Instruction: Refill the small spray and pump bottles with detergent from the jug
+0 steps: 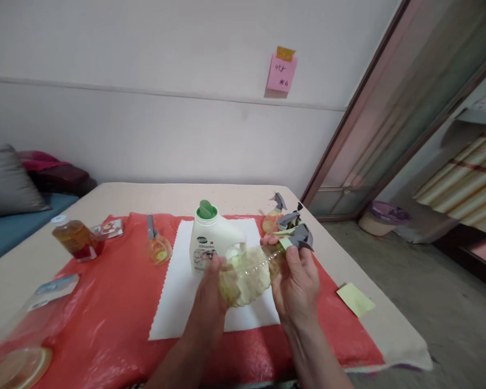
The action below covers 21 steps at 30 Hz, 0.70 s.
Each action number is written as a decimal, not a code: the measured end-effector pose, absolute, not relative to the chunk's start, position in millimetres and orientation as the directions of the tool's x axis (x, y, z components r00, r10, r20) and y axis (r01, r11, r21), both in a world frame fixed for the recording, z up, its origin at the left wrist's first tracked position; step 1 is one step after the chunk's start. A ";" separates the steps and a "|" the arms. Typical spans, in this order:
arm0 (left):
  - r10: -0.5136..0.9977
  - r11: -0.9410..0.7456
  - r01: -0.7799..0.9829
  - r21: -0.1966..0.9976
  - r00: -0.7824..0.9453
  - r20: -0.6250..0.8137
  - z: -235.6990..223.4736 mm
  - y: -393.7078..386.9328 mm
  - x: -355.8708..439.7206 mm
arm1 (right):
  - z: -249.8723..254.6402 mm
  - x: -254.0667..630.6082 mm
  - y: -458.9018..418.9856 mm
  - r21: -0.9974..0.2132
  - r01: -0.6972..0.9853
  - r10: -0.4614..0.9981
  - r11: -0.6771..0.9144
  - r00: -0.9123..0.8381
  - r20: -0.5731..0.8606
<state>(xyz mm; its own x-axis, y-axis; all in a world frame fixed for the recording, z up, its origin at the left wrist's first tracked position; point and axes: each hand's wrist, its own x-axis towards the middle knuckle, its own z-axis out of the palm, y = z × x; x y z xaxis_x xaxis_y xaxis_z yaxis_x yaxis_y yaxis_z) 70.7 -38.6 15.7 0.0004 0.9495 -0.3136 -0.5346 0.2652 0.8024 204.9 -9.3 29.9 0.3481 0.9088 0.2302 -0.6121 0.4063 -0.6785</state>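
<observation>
A clear spray bottle (247, 275) with a yellowish tint lies on its side in the air between my hands, above the white cloth (174, 302). My left hand (210, 292) is closed round its base end. My right hand (295, 278) grips the neck end, just below the grey trigger head (302, 237). A small pale yellow paper (285, 243) shows at the neck by my fingers. Behind my left hand stands a cream detergent jug (204, 243) with a green spout (206, 209) and no cap on it.
Red sheeting (117, 302) covers much of the table. At left are a spray bottle (159, 248), an amber liquid bottle (75, 237) and a plastic packet (52, 292). Back right stand more spray bottles (273, 219). Yellow sticky notes (355, 300) lie near the right edge.
</observation>
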 end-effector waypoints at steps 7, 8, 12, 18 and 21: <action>0.983 0.178 -0.415 0.892 0.114 -0.143 10.9 -37.4 61.4 | 42.4 208.2 -15.8 -0.672 -0.653 0.936 0.349 0.285 0.209; 1.000 -0.007 -0.346 0.938 0.013 0.013 9.0 -38.1 60.4 | 42.9 206.8 -16.4 -0.672 -0.662 0.940 0.331 0.290 0.177; 0.742 -0.656 0.187 0.731 -0.022 0.671 -1.2 -43.6 64.0 | 40.5 206.2 -13.8 -0.657 -0.713 0.954 0.245 0.297 0.034; 0.755 -0.656 0.253 0.711 0.208 0.623 -2.1 -52.6 73.3 | 40.1 230.2 -4.4 -0.673 -0.666 0.925 0.320 0.375 0.069; 0.957 -0.111 -0.093 0.989 0.257 0.132 6.9 -53.6 71.8 | 45.3 234.4 -7.4 -0.696 -0.586 0.890 0.414 0.420 0.176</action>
<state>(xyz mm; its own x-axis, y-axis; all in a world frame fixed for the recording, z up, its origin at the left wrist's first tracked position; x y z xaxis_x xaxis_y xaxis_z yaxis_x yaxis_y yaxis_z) 71.8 -53.6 6.9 0.2570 0.9574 0.1318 -0.0929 -0.1113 0.9894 234.4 -7.4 45.3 0.4200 0.8903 0.1760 -0.5863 0.4142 -0.6962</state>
